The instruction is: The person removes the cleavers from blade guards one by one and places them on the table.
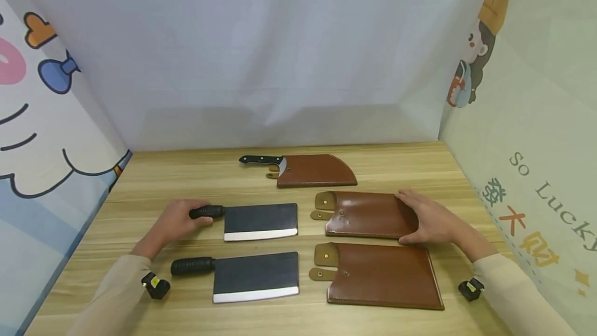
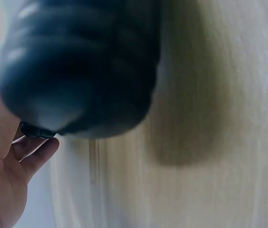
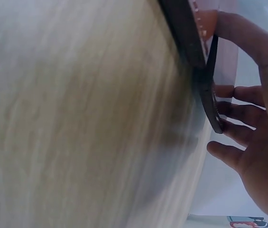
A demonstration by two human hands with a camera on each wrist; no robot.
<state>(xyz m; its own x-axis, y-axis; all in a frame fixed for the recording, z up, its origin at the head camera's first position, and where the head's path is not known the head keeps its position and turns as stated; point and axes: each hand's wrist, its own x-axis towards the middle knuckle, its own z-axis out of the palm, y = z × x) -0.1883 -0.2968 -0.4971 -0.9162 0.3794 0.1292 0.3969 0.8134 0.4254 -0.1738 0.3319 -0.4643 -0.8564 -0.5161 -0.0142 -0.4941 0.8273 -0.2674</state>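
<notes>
My left hand [image 1: 179, 220] holds the black handle of the upper cleaver [image 1: 260, 220] between thumb and fingers, its dark blade lying flat and pointing right. My right hand [image 1: 432, 219] spans the right end of the middle brown leather sheath [image 1: 368, 214], thumb at the near edge and fingers at the far edge. In the right wrist view, the fingertips [image 3: 226, 127] touch the sheath's rim. That sheath's snap straps [image 1: 325, 201] face the cleaver across a short gap. In the left wrist view, a large blurred black handle [image 2: 77, 71] covers much of the picture.
Nearer me lie a second cleaver [image 1: 256, 276] and another brown sheath [image 1: 382, 276], both flat on the wooden table [image 1: 154, 180]. At the back is a knife [image 1: 261, 159] inside a brown sheath [image 1: 317, 171]. A grey-white cloth [image 1: 280, 56] hangs behind the table.
</notes>
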